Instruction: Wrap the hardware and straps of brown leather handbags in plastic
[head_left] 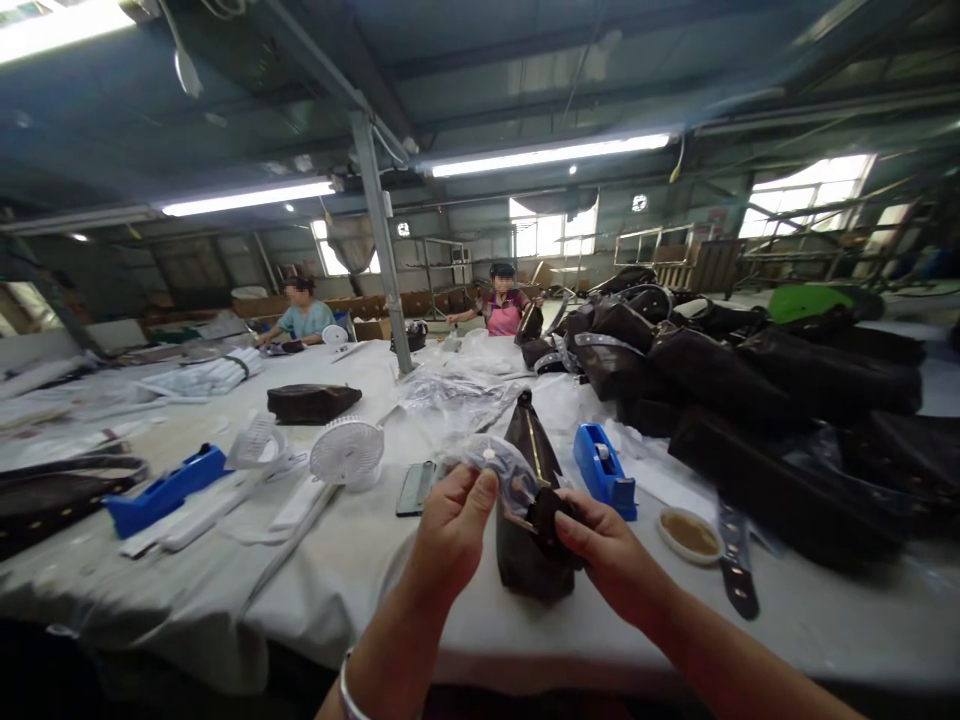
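A dark brown bag (534,585) with a gold zipper along its top stands on the white-covered table right in front of me. Over its near end, my left hand (459,510) pinches a clear plastic wrapping (495,458) between thumb and fingers. My right hand (600,535) is closed on a dark piece (551,515) at the bag's end, beside the plastic. Whether that piece is a strap end or a tab of the bag I cannot tell. The fingertips of my right hand are partly hidden behind it.
Blue tape dispensers stand right (606,475) and left (165,490). A phone (415,490), a white fan (347,450) and a round dish (690,535) lie around. Dark bags (720,370) pile up at right. Two people (504,305) sit across the table. A metal post (382,250) rises behind.
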